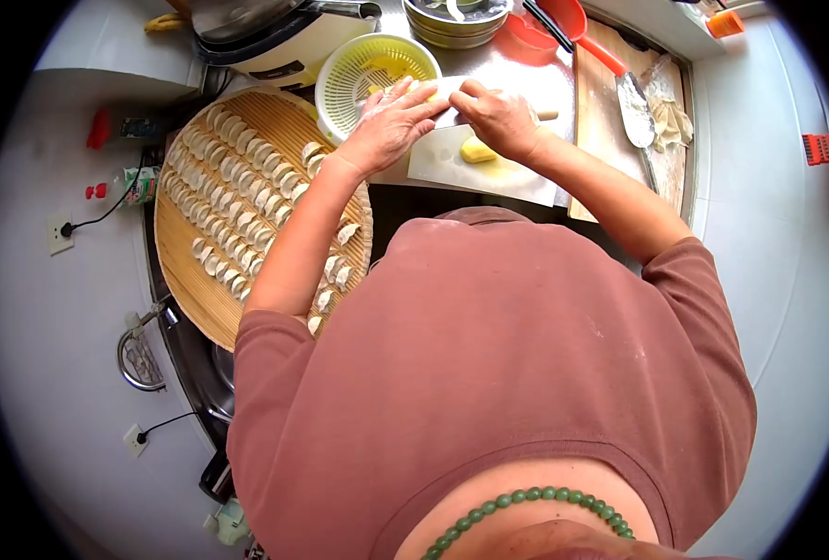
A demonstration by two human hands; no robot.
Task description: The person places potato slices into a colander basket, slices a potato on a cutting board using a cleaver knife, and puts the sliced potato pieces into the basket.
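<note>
My right hand [497,119] is closed around a kitchen knife [549,115]; its pale wooden handle end sticks out to the right. The flat blade reaches left toward my other hand and is partly hidden. My left hand [391,126] is open, fingers stretched out, beside the blade and over the near right rim of a green-and-white colander [335,79]. Yellow pieces [391,67] lie in the colander. Below my right hand, a peeled yellow lump [477,150], perhaps potato, rests on a white cutting board [433,163].
Rows of dumplings [237,173] cover much of a round woven tray [186,280] at left. A large pot [274,47] stands behind it. Metal bowls [456,33] and a red basin [526,37] sit at the back. At right, a floury wooden board [601,140] holds a floured scoop [635,112].
</note>
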